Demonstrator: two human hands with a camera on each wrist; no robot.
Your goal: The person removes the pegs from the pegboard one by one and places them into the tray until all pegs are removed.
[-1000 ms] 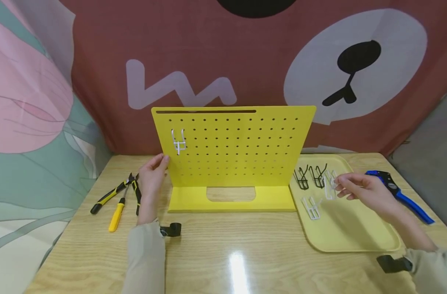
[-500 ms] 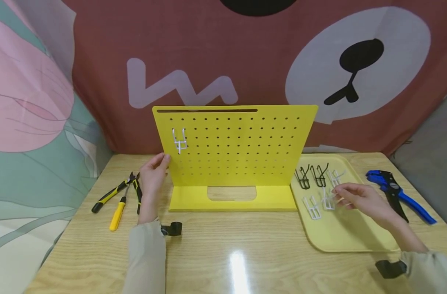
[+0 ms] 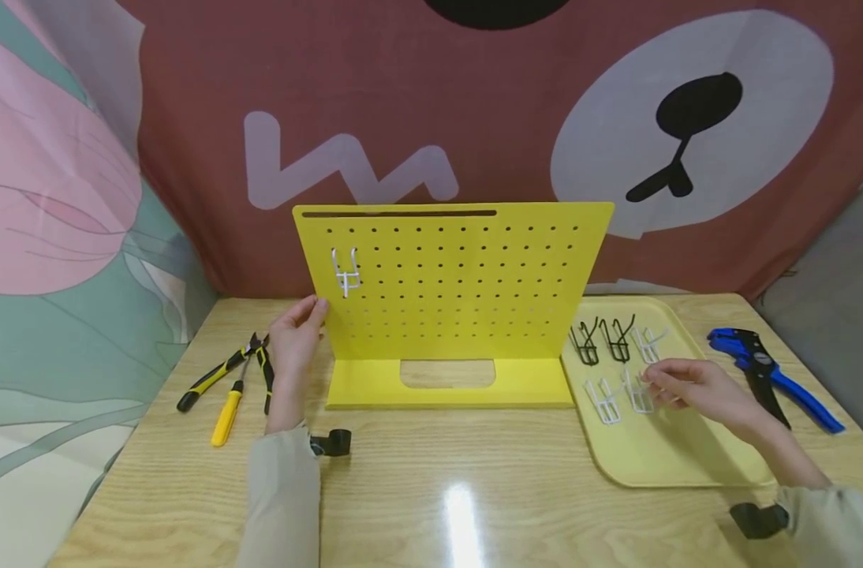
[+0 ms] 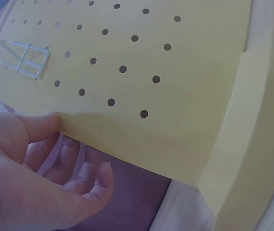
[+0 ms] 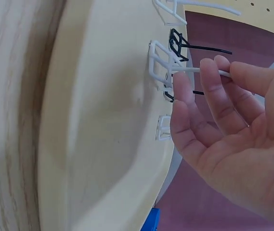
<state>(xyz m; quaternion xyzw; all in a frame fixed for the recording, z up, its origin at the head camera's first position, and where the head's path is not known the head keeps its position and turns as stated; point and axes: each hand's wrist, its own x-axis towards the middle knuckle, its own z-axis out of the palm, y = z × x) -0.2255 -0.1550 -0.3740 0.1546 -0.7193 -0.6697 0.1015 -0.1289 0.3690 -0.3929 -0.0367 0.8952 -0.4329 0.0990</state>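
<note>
My left hand [image 3: 294,345] grips the left edge of a yellow pegboard [image 3: 431,348], its thumb on the front and its fingers behind. Near the board's upper left hangs a white wire hook [image 3: 347,276]. On the right, my right hand [image 3: 700,393] pinches the prong of another white wire hook [image 5: 151,60] between thumb and fingers, low over the yellow tray [image 3: 694,461]. Beside it in the tray are two more white hooks, one to its left [image 3: 606,412] and one behind [image 3: 648,347]. Two black wire hooks [image 3: 585,347] lie at the tray's back left.
Diagonal cutters [image 3: 218,381] with black-and-yellow handles and a yellow-handled screwdriver [image 3: 225,416] lie left of the board. A blue wire stripper [image 3: 772,375] lies right of the tray. A printed cloth [image 3: 502,118] hangs behind the wooden table [image 3: 389,489].
My right hand has brought its white hook down and toward the front of the tray, away from the white hook at the back. The left hand keeps its place at the board's edge.
</note>
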